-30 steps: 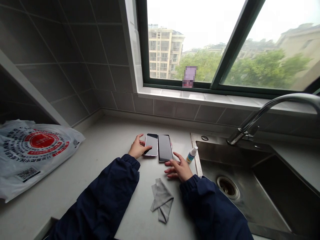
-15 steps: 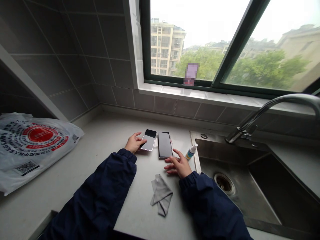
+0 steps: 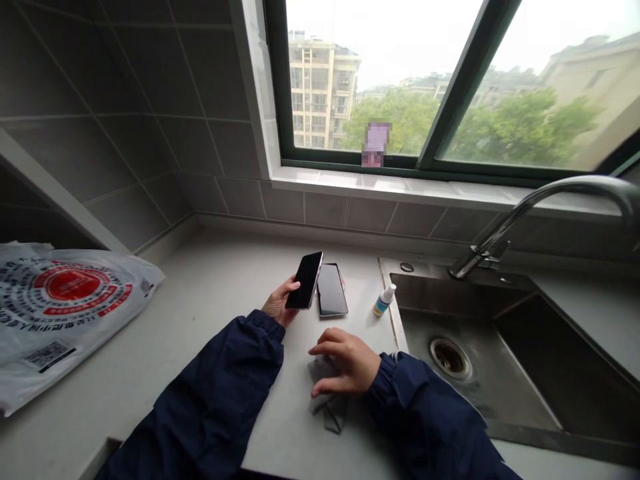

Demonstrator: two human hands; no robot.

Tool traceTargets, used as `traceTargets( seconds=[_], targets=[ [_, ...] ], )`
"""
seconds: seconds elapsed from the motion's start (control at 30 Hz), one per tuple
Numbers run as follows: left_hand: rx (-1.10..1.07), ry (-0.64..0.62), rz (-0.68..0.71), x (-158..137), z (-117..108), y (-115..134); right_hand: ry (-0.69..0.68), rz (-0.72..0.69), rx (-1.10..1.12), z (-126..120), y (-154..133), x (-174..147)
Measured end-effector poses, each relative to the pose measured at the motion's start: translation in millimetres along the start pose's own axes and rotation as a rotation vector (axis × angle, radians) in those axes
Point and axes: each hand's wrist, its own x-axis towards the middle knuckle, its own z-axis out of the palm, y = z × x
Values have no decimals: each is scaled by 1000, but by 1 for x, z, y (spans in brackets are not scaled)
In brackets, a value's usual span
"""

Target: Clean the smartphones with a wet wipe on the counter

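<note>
A smartphone [image 3: 306, 283] with a dark screen is gripped by my left hand [image 3: 281, 301], thumb on its front edge, and it is tilted off the countertop. Right beside it a second phone [image 3: 332, 291] lies flat, screen up. My right hand [image 3: 349, 363] hovers over a folded grey cloth [image 3: 331, 408], with thumb and fingers apart. The hand hides part of the cloth, and whether the fingertips touch it I cannot tell. A small spray bottle [image 3: 384, 301] with a white cap stands near the sink's edge.
A metal sink [image 3: 520, 383] with a curved tap [image 3: 500, 230] takes up the right side. On the left lies a white plastic bag [image 3: 75, 307] with red and black print. The window sill [image 3: 345, 181] and tiled wall bound the pale countertop [image 3: 200, 340] at the back.
My left hand has lifted its phone off the countertop and tilted it. My right hand has moved from near the flat phone and bottle back toward me, over the grey cloth.
</note>
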Motion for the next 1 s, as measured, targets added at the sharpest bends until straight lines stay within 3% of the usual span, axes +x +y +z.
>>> traceTargets(
  seconds=[0.17,0.3,0.4,0.6,1.0],
  targets=[
    [-72,-7,-97,-14,13,-15,-135,-13,-185,3,-1,0],
    [-125,-8,-133,-21,22,-20,-135,-41,-196,6,-1,-2],
    [-211,-78,-166,-24,27,-23,-100,-40,-160,9,3,-5],
    [-311,-231,-232,-25,25,-27,96,40,-115,7,12,-14],
    [-251,-210,-227,-26,25,-34,493,165,-18,-44,-1,-8]
  ],
)
